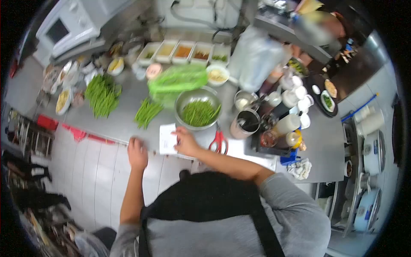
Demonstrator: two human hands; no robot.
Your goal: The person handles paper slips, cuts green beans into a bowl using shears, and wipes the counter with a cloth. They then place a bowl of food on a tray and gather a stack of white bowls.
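A white paper slip with faint print lies over the counter's front edge, its right side pinched by my right hand. To the left, my left hand is at the counter edge, somewhat blurred, with loosely bent fingers and nothing visible in it. Just beyond the slip stands a steel bowl of cut green vegetables. A small bunch of green stalks lies left of the bowl. Red-handled scissors rest to the right of my right hand.
A leafy bunch lies farther left, and a green plastic bag sits behind the bowl. Several ingredient containers line the back. Bottles and jars crowd the right, beside a dark pot. A crumpled cloth lies near the edge.
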